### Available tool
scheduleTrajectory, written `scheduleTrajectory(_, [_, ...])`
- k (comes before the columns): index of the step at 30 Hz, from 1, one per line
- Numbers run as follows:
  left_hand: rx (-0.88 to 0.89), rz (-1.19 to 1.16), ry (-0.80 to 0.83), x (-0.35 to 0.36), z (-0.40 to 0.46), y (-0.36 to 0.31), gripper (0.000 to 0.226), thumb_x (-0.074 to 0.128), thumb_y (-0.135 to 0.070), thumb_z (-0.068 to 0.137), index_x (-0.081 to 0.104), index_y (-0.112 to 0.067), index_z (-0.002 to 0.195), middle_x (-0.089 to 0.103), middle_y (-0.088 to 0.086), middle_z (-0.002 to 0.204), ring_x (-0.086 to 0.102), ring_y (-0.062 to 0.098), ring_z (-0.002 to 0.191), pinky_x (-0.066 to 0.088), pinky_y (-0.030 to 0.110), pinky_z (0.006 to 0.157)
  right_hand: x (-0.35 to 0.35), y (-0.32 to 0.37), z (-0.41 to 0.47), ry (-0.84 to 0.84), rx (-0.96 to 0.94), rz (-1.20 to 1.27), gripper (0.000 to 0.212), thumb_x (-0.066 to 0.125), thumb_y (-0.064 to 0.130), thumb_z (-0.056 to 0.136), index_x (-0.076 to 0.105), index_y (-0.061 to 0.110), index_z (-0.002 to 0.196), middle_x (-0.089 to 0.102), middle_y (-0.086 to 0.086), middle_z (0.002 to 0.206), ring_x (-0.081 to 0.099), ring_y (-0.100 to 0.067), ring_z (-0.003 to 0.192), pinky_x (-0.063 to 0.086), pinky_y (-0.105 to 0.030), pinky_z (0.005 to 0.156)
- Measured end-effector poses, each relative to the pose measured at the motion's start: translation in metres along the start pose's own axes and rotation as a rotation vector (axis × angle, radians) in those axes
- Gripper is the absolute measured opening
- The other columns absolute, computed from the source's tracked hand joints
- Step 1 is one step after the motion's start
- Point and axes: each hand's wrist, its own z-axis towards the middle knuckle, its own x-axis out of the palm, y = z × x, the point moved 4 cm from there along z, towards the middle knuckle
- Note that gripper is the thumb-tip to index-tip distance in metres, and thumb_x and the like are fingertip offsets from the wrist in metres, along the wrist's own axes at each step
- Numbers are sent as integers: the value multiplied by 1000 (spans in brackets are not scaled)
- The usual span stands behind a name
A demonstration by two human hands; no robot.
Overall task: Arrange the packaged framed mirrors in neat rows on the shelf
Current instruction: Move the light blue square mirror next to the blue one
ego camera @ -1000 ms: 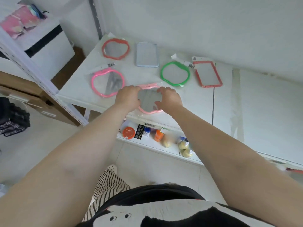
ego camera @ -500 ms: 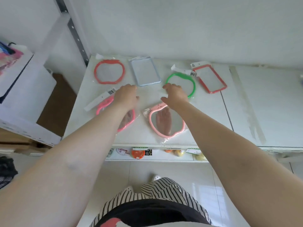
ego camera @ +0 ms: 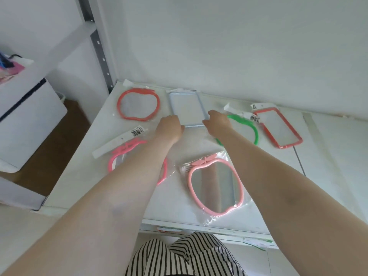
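Six packaged mirrors lie on the white shelf (ego camera: 79,176). At the back stand a red apple-shaped mirror (ego camera: 138,106), a blue rectangular mirror (ego camera: 187,107), a green apple-shaped mirror (ego camera: 253,131) and a red rectangular mirror (ego camera: 278,128). In front lie a bright pink apple mirror (ego camera: 119,156), partly under my left forearm, and a pale pink apple mirror (ego camera: 215,188). My left hand (ego camera: 169,128) grips the blue mirror's near left corner. My right hand (ego camera: 218,123) grips its near right corner and hides part of the green mirror.
A grey perforated shelf post (ego camera: 97,46) rises at the back left, against the white wall. A white box with a dark stripe (ego camera: 23,120) stands left of the shelf. A lower shelf edge with labels (ego camera: 169,229) shows below the front rim.
Both hands left the pale pink mirror at the front and reached back to the blue rectangular mirror's near corners. The camera view tilted closer over the shelf.
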Motion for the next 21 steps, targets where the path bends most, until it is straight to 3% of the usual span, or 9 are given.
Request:
scheduleTrajectory(4, [-144,-195,-62,2,4,-2,41,46,-26,98,50,5,124,56,25,128,50,38,123,38,38,100,9,2,-1,-52,9,39,34,47,26,95,55,10,124,63,-18,119,54,-35,115,45,-36,88])
scheduleTrajectory(7, [-346,-499,-87,1,9,10,38,56,-22,92,58,6,117,63,23,120,59,36,114,46,36,91,4,4,-8,-103,76,252,34,55,24,93,59,4,121,67,-16,114,58,-35,111,48,-37,90])
scheduleTrajectory(10, [-501,-862,-60,-2,5,13,34,65,-8,84,62,6,114,67,22,114,67,30,96,55,32,73,-7,5,-17,-102,163,543,32,60,15,89,62,-3,115,68,-17,103,65,-36,93,53,-39,80])
scheduleTrajectory(12, [-530,-1124,-26,-11,-4,6,34,63,4,85,57,12,118,66,22,105,63,26,75,56,22,49,-18,4,-28,-91,227,783,36,62,7,87,59,-4,121,68,-21,110,69,-37,84,57,-42,80])
scheduleTrajectory(14, [-527,-1207,-12,-27,-16,-3,34,58,8,88,55,14,121,60,12,80,59,16,49,47,13,36,-29,2,-40,-60,281,948,41,63,3,85,58,1,126,67,-20,110,65,-28,67,59,-38,80])
scheduleTrajectory(16, [-509,-1240,15,-39,-27,-10,35,55,8,90,53,13,125,53,5,71,56,8,36,45,10,35,-38,1,-55,-14,346,1077,41,64,1,85,58,7,125,65,-16,103,63,-22,57,60,-32,73])
scheduleTrajectory(21, [-434,-1266,79,-64,-69,-18,45,55,13,86,54,3,130,60,15,106,59,12,55,49,9,40,-49,-2,-109,-55,424,1256,41,64,-2,84,60,12,123,67,-13,83,61,-15,38,58,-23,58])
